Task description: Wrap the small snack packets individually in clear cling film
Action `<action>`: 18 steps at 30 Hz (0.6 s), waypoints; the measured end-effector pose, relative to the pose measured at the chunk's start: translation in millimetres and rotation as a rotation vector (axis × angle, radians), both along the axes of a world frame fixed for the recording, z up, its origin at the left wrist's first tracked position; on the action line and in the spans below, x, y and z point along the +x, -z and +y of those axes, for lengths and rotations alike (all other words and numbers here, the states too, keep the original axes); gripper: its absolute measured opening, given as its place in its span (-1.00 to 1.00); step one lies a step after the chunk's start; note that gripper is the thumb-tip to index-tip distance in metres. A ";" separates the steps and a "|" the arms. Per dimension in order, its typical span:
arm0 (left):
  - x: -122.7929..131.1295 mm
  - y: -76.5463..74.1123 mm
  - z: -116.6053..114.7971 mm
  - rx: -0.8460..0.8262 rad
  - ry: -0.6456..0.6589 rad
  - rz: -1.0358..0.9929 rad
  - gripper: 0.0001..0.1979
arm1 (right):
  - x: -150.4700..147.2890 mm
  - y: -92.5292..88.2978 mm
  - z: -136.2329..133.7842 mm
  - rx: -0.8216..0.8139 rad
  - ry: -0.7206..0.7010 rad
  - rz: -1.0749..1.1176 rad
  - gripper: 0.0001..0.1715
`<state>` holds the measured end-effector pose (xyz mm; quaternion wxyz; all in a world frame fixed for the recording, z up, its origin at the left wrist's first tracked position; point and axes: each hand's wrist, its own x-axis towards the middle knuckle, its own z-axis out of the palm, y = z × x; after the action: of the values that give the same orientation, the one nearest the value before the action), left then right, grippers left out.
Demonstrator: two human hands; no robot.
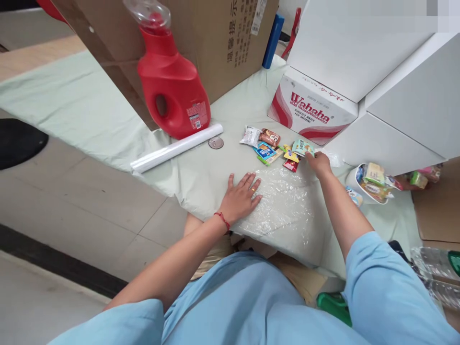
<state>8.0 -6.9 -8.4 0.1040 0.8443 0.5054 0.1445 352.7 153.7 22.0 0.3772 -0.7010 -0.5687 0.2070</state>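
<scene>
Plastic film, clear, wrinkled and shiny [287,203], is spread at the near edge of a table covered by a pale green, softly creased cloth [201,165]. At the left edge of the film, the left hand [240,197] is laid flat, palm down, with its fingers a little apart; it is holding nothing. Beyond the far right part of the film, the right hand [318,164] pinches a flat mint-green packet [302,146] narrowly between the thumb and the fingers.

Just beyond the film is a loose group of small, glossy packets: a puffy white one [250,136], a plump brown one [270,137], a flat blue one [266,151], a yellow one [290,154] and a dark red one [291,166]. Farther behind the film stands a white cardboard carton with red waves, printed "Wahaha" [311,108].

To the right of the film, a white container with a rounded rim [352,180] is filled above its rim with wrapped packets in mixed colours [374,173].

To the far left of the film lie a smooth white roll [176,148] and a round, flat, silvery disc [216,143]. Behind these stands a red plastic bottle with a moulded handle and transparent cap [176,86], before a large brown cardboard box [208,43].
</scene>
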 end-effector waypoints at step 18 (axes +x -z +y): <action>0.4 -1.4 -1.5 0.011 -0.015 0.036 -0.40 | -92.4 -19.5 -3.2 0.137 -0.465 -0.756 -0.61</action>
<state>8.4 -8.4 -7.0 0.0891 0.8436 0.5125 0.1330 260.4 150.6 41.5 0.1320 -0.5544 -0.8214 -0.0223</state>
